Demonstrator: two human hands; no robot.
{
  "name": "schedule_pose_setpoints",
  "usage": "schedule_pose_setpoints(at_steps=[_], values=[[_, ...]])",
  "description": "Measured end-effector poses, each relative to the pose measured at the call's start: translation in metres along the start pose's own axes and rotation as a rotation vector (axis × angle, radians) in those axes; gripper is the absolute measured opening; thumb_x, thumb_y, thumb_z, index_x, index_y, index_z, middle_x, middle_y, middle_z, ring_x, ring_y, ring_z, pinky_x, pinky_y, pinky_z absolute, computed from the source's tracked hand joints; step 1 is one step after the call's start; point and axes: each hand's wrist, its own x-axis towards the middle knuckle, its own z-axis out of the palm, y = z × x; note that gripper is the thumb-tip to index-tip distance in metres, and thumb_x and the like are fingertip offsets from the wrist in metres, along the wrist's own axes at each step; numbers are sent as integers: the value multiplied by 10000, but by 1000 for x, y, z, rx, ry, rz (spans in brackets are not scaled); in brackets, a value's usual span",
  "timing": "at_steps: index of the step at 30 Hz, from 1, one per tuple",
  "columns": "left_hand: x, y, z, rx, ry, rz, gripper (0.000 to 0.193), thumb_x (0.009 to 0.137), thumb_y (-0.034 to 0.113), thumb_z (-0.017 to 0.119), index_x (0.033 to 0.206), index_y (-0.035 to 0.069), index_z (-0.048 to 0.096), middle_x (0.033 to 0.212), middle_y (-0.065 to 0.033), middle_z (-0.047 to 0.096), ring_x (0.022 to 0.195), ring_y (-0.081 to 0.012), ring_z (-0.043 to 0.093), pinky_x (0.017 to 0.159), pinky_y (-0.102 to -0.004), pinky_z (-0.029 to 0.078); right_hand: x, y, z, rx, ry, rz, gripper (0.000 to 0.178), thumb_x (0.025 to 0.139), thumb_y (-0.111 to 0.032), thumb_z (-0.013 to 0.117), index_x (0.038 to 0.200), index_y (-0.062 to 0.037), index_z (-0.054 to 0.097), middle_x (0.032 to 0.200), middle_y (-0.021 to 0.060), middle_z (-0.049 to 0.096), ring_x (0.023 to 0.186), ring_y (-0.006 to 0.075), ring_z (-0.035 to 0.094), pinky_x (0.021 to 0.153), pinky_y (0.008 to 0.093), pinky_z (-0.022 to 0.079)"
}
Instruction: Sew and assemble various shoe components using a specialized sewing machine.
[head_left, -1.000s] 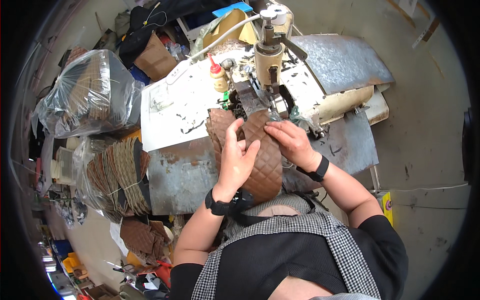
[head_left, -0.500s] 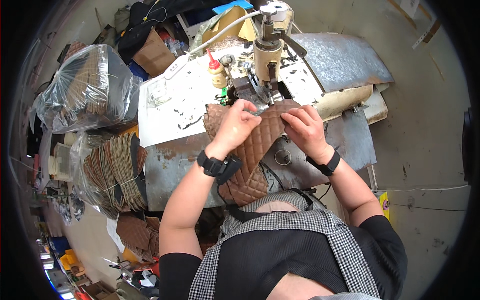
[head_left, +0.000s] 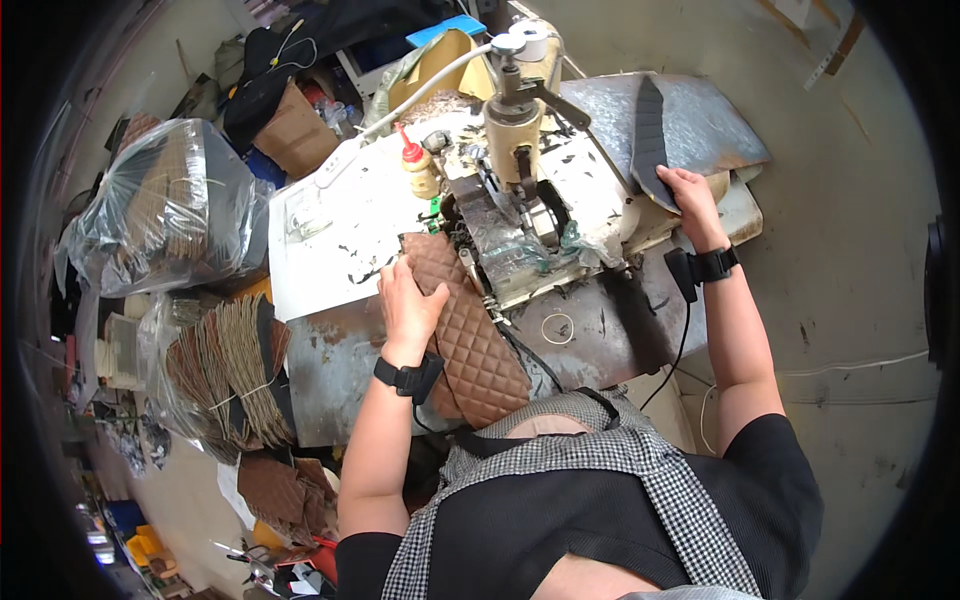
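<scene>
A brown quilted leather piece (head_left: 470,345), seemingly atop others, lies along the table's near side, left of the machine. My left hand (head_left: 408,310) rests at its left edge, thumb and fingers apart, gripping nothing. Out to the right, my right hand (head_left: 692,205) pinches the near end of a long piece of padded material (head_left: 648,130), dark grey side showing. That piece reaches over the sheet-metal surface, its far end pointing away from me. Between my hands stands the sewing-type machine (head_left: 515,150), with no brown piece under its head.
A glue-like bottle with a red cap (head_left: 420,172) stands on white board (head_left: 335,250) among dark scraps. Left are tied stacks of pieces (head_left: 235,360) and a plastic-wrapped bundle (head_left: 165,200). A thin ring (head_left: 557,329) lies on the metal table (head_left: 340,370). A cable hangs from my right wristband.
The piece held at the machine head has gone right in my right hand, its grey side now showing. My left hand has moved down and left onto the brown quilted piece.
</scene>
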Motion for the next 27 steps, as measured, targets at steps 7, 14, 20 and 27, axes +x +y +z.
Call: schedule_pose_setpoints(at_steps=[7,14,20,27], values=[[1,4,-14,35,-45,-20,413,670,114,753,1018,10,557,995,-167,548,1012,-342,525,876,-416,441,-45,-41,14,-687,477,-733,325,815,-182,713,1075,-15,612,805,64,610,673,120,543,605,262,451],[2,0,-17,-84,-102,-100,426,679,175,804,999,13,574,973,-166,591,974,-325,566,845,-415,459,-107,-80,71,-579,73,-1020,85,813,18,669,884,-15,637,752,32,567,560,89,458,509,225,373],[15,7,-20,79,-138,-85,400,641,198,838,901,17,593,924,-159,613,929,-322,587,827,-406,475,-120,-70,102,-517,-90,-1035,112,789,27,680,880,-27,644,741,62,599,545,145,557,493,260,433],[5,6,-30,-381,-66,42,209,787,13,700,794,46,493,685,-30,492,609,-109,475,572,-250,411,-130,-80,106,-528,-114,-1082,125,773,22,693,877,-31,646,735,65,600,548,159,564,492,262,444]])
